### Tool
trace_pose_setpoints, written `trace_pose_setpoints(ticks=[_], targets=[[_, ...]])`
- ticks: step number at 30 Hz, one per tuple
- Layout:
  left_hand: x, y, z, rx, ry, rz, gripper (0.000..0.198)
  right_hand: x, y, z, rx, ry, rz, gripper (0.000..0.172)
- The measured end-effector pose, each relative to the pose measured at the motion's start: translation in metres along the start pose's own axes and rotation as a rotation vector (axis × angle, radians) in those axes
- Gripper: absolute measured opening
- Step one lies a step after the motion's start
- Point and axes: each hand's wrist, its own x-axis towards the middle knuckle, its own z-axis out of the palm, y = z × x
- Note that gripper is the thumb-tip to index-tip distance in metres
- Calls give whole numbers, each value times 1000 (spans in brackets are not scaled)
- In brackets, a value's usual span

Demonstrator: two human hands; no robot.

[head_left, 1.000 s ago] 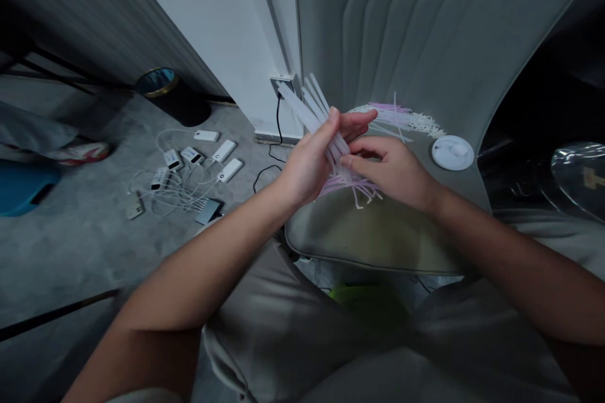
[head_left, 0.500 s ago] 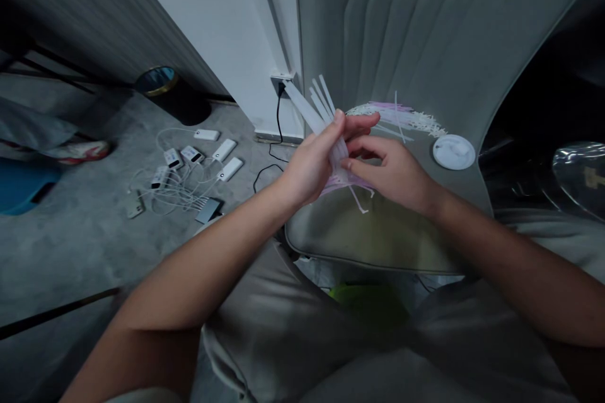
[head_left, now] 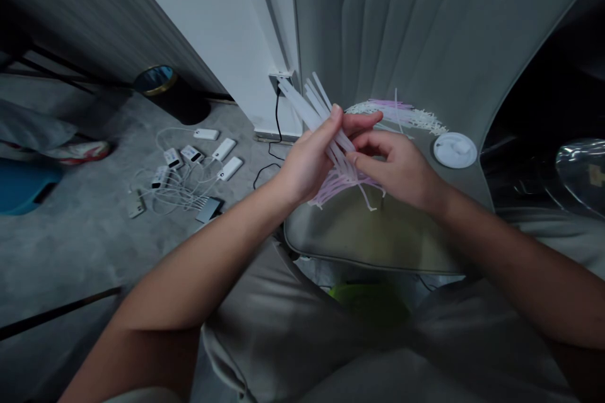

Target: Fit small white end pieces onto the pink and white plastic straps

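From the head camera, the left hand (head_left: pixel 307 160) was closed around a bunch of white plastic strips (head_left: pixel 326 126). The right hand (head_left: pixel 397 170) pinched the same bunch between thumb and first finger. Pink strip ends (head_left: pixel 345 182) hung below the hands, over the round front edge of the gray padded chair (head_left: pixel 373 233). A pile of white and pink strips (head_left: pixel 401 112) lay on the seat, just beside a round white lid (head_left: pixel 454 151).
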Motion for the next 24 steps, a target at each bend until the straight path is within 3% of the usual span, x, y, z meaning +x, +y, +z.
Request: trace_pose_setpoints(ticks=[12,20,24], targets=[[0,1,0,28,-48,-6,49,-3,5,-2,73,20,24,11],[-1,5,4,22,38,-82,49,-3,5,-1,88,35,25,9],[0,8,3,34,11,-63,46,-5,4,0,115,33,37,11]])
